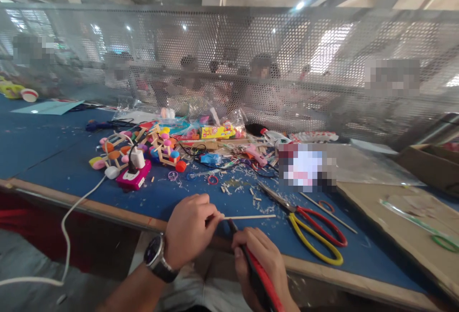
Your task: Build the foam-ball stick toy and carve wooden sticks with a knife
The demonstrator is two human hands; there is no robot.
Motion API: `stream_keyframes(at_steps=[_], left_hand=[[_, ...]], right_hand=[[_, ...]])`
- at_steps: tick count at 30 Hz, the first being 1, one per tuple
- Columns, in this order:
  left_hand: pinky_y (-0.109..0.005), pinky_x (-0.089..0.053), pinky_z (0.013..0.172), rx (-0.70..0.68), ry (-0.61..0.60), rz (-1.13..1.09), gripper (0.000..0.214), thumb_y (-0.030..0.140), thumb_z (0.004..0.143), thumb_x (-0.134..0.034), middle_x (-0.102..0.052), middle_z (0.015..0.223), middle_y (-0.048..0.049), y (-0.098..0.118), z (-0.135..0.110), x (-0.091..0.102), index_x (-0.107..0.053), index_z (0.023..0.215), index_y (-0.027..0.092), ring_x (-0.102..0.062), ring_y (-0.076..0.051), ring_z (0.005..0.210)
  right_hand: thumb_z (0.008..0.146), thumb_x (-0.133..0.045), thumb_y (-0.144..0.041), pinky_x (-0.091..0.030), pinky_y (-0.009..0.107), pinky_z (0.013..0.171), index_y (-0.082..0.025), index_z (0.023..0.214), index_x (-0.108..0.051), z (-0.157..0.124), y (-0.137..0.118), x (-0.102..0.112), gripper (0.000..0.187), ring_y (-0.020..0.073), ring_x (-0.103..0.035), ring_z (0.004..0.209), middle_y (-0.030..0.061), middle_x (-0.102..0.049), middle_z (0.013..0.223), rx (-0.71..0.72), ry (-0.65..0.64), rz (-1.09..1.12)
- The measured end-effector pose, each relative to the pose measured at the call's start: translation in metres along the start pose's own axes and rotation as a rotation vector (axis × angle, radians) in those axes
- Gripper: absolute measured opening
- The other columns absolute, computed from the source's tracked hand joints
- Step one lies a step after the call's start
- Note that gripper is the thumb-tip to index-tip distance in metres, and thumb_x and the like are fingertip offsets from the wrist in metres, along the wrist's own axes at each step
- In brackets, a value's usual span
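Note:
My left hand (191, 228), with a watch on its wrist, pinches one end of a thin wooden stick (251, 217). The stick points right, just above the blue table near its front edge. In my right hand (260, 257) are red-and-black-handled pliers (263, 281), gripped round the handles. Their dark narrow tip meets or nearly meets the stick close to my left fingertips; whether the jaws are closed on it I cannot tell. To the right lie large scissors (297, 211) with one red and one yellow handle, blades apart. Another thin stick (328, 212) lies behind them.
A magenta power block (134, 175) with a white plug and cable stands left. Behind it lie wooden frames with coloured pompoms (163, 147). A pink glue gun (256, 155), wood scraps and rubber bands litter the blue table (71, 147). Cardboard (373, 216) lies right; a perforated screen rises behind.

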State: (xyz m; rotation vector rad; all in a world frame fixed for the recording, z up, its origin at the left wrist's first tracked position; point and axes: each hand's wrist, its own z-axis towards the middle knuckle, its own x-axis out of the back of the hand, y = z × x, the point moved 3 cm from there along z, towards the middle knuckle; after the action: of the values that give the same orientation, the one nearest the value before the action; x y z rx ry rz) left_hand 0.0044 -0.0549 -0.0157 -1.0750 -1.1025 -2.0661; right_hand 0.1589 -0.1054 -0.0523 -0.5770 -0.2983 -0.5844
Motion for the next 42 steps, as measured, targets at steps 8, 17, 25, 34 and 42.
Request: stream_keyframes(at_steps=[8, 17, 25, 34, 42], left_hand=[[-0.032, -0.039, 0.072, -0.006, -0.010, -0.026, 0.022, 0.023, 0.098, -0.067, -0.064, 0.078, -0.0003, 0.001, 0.000, 0.000, -0.072, 0.077, 0.021, -0.060, -0.019, 0.079], [-0.032, -0.039, 0.073, -0.014, 0.017, -0.039, 0.019, 0.020, 0.096, -0.069, -0.065, 0.079, -0.0002, 0.000, -0.001, -0.001, -0.072, 0.077, 0.021, -0.060, -0.019, 0.080], [-0.033, -0.038, 0.071, -0.030, 0.031, -0.027, 0.022, 0.020, 0.096, -0.069, -0.064, 0.077, 0.0001, 0.000, -0.001, -0.001, -0.070, 0.075, 0.021, -0.059, -0.019, 0.078], [-0.033, -0.038, 0.072, -0.019, 0.013, -0.012, 0.024, 0.020, 0.097, -0.066, -0.064, 0.077, -0.0003, 0.001, 0.000, -0.001, -0.069, 0.073, 0.021, -0.059, -0.019, 0.079], [-0.032, -0.038, 0.072, -0.025, 0.016, -0.019, 0.024, 0.020, 0.097, -0.066, -0.064, 0.077, -0.0005, 0.000, -0.001, -0.002, -0.069, 0.073, 0.021, -0.059, -0.019, 0.078]], right_hand=[[0.094, -0.044, -0.010, -0.040, 0.029, 0.060, -0.024, 0.082, -0.051, 0.003, -0.003, 0.008, 0.021, 0.0153, -0.055, 0.059, -0.0024, -0.056, 0.067, -0.068, -0.072, -0.020], [0.092, -0.045, -0.008, -0.041, 0.028, 0.063, -0.024, 0.084, -0.051, 0.003, -0.002, 0.007, 0.019, 0.0151, -0.057, 0.062, -0.0029, -0.058, 0.070, -0.070, -0.109, -0.038], [0.092, -0.046, -0.009, -0.038, 0.028, 0.063, -0.024, 0.084, -0.051, 0.002, -0.002, 0.002, 0.018, 0.0146, -0.054, 0.062, -0.0034, -0.057, 0.070, -0.013, -0.116, -0.077], [0.092, -0.045, -0.010, -0.033, 0.030, 0.064, -0.023, 0.082, -0.051, 0.002, -0.004, -0.001, 0.018, 0.0146, -0.052, 0.060, -0.0035, -0.056, 0.068, 0.010, -0.170, -0.123], [0.092, -0.045, -0.010, -0.033, 0.030, 0.065, -0.023, 0.083, -0.051, 0.001, -0.003, -0.003, 0.017, 0.0148, -0.053, 0.060, -0.0034, -0.057, 0.069, 0.004, -0.170, -0.141]])
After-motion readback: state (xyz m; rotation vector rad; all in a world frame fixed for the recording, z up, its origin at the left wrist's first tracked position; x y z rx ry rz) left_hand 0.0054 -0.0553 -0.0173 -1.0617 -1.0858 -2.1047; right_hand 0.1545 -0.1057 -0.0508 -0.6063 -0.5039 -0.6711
